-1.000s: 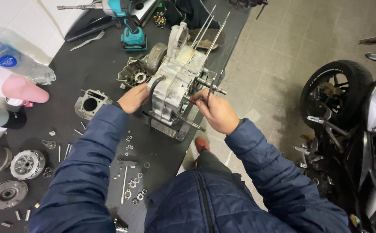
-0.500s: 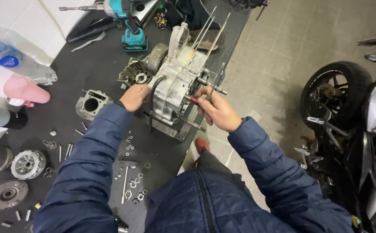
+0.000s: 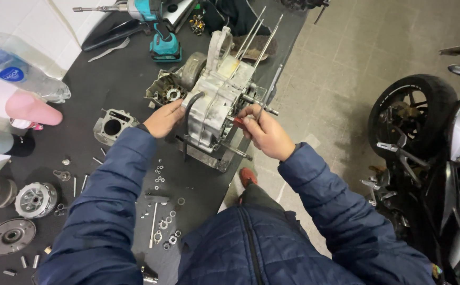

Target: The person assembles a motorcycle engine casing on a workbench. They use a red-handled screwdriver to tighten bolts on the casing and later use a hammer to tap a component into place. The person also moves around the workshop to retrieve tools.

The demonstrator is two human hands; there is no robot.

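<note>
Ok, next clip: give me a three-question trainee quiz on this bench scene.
1. True or false: the left hand rests against the engine case.
2. What does the right hand grip? A) a long thin rod B) the cordless driver C) the plastic bottle
3. What lies on the black bench just left of the left hand?

Key: 1 true; 2 A; 3 the cylinder block.
</note>
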